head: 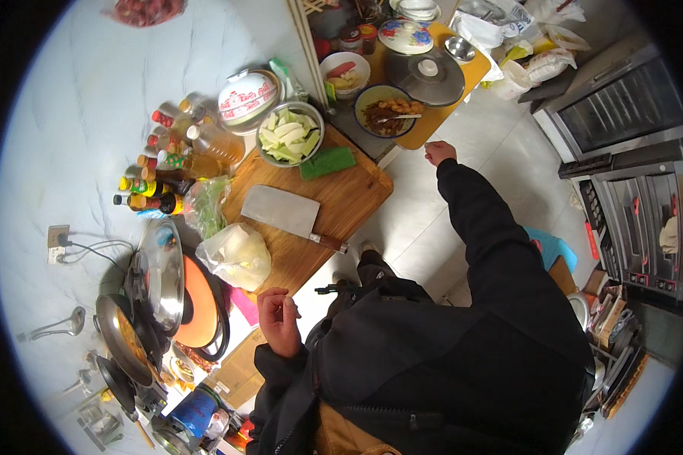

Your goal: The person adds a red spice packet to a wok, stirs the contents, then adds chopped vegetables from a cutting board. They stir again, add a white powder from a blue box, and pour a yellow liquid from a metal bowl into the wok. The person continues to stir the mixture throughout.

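Note:
My left hand (280, 323) hovers at the near edge of a wooden cutting board (350, 196), its fingers curled and no object showing in it. My right hand (441, 152) is loosely closed beside the corner of a yellow tabletop (472, 74); nothing is seen in it. A cleaver (284, 210) lies flat on the board, handle towards me. Behind it are a green sponge or cloth (327, 163) and a steel bowl of cut pale-green vegetable pieces (289, 136). A tied plastic bag (236, 256) with pale contents rests at the board's left side.
Sauce and oil bottles (171, 165) line the wall beside a lidded patterned bowl (247, 99). Pans and a glass lid (165, 278) lean at left. The yellow tabletop bears a bowl of food (370, 116) and a lidded dark pot (427, 79). An oven (637, 222) stands at right.

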Available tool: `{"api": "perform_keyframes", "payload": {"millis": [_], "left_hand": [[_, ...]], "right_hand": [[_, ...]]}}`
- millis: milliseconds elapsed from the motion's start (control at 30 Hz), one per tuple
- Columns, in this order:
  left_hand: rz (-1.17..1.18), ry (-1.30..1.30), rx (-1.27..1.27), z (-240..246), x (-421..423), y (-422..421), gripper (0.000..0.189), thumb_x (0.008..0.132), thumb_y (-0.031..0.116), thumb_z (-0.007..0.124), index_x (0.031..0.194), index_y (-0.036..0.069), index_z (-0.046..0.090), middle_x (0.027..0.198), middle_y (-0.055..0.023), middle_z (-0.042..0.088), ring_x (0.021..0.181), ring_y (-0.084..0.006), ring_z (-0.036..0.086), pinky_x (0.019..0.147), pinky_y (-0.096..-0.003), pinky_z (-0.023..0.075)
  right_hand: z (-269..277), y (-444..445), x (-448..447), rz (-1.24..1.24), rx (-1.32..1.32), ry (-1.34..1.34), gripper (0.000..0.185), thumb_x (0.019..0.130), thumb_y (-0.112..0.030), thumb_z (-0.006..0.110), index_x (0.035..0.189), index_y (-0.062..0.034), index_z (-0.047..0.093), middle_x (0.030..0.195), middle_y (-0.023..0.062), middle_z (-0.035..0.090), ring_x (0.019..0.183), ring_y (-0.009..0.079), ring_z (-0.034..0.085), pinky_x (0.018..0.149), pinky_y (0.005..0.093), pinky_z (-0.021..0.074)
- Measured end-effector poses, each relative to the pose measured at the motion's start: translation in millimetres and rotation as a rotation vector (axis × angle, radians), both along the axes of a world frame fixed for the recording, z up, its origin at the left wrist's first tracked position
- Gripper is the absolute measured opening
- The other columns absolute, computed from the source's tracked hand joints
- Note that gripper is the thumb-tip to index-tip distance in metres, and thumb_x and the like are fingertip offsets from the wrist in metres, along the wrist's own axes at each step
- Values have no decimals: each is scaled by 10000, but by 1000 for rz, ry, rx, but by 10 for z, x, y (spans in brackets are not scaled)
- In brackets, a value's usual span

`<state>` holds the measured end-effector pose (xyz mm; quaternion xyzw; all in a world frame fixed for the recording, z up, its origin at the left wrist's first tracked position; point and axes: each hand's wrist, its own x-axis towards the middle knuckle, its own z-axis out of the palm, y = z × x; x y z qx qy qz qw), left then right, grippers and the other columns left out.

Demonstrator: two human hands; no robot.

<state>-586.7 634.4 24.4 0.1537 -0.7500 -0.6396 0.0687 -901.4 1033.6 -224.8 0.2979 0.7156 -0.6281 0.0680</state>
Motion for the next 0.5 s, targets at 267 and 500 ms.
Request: {"api": "perform_keyframes", "payload": {"millis": [267, 500], "left_hand": [[-70, 52, 84, -121, -234, 336, 73, 906, 56, 527, 872, -1, 496, 999, -106, 493, 641, -89, 485, 565, -208, 428], [-3, 83, 141, -184, -630, 852, 83, 916, 74, 527, 863, 21, 491, 969, -81, 504, 639, -76, 475, 556, -203, 415]], "right_hand": [[379, 403, -309, 84, 591, 226, 356, 723, -385, 692, 816, -44, 656, 758, 109, 669, 743, 263, 643, 691, 364, 495], [690, 652, -1085, 269, 712, 315, 343, 735, -380, 699, 845, -57, 660, 786, 97, 668, 775, 263, 640, 704, 371, 492]]}}
